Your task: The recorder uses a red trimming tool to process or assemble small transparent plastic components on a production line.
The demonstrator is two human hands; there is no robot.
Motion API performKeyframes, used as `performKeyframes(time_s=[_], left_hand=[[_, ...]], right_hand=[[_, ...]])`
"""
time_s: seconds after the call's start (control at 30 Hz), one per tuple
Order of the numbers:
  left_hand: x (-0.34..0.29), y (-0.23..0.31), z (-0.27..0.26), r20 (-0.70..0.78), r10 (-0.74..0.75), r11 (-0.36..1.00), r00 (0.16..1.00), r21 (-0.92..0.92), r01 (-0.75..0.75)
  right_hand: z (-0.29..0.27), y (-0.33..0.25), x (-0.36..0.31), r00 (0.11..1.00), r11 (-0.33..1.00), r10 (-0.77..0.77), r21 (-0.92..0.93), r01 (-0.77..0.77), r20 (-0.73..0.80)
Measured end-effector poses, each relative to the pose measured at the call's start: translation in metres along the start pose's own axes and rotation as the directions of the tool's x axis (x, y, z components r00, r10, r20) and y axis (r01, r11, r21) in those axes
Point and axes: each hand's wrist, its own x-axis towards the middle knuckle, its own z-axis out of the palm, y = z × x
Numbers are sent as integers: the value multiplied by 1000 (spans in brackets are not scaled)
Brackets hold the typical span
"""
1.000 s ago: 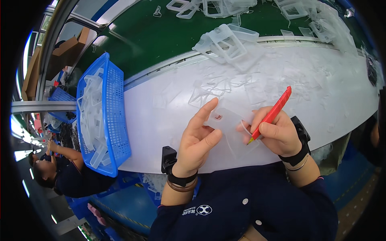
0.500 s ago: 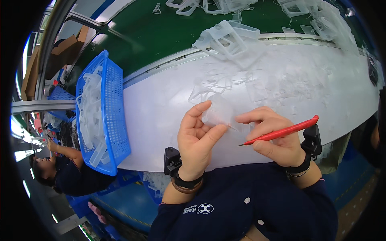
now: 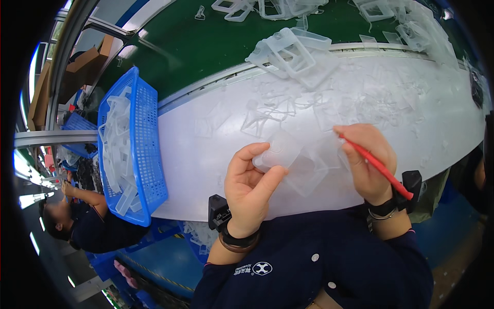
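Compared with half a second ago, the right hand (image 3: 371,157) is farther up and to the right, and the red pen-like tool (image 3: 378,167) in it has turned: its back end now points down toward the wrist, while before it lay across the hand with the tip to the left. For the work in hand, I judge this means that the tool is not cutting or marking now, and the left hand (image 3: 248,183) gives the main support. The left fingers grasp the translucent plastic piece (image 3: 282,150) between thumb and forefinger; the right fingers are clenched on the tool, and I cannot tell whether they also touch the plastic. The piece is between the two hands, in front of the person, over the white desk (image 3: 188,175). It is milky and thin-looking, with a rounded part near the left forefinger, a faint curved line on it, and a flatter squarish part lower and to the right. Its right boundary is hard to separate from the pale desk and the clear scraps (image 3: 378,103) beyond.
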Motion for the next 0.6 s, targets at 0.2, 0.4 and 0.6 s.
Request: performKeyframes(time_s=[0.2,0.4,0.6], left_hand=[[6,4,-19,60,17,998,998,-61,-14],[4,0,-5,178,10,999,984,49,-19],[-5,12,13,244,-52,994,968,108,26]], right_hand=[[-57,36,5,971,867,148,-447,-219,-189],[-28,-12,1,967,908,228,334,-253,112],[-1,-20,9,971,920,73,360,-154,230]])
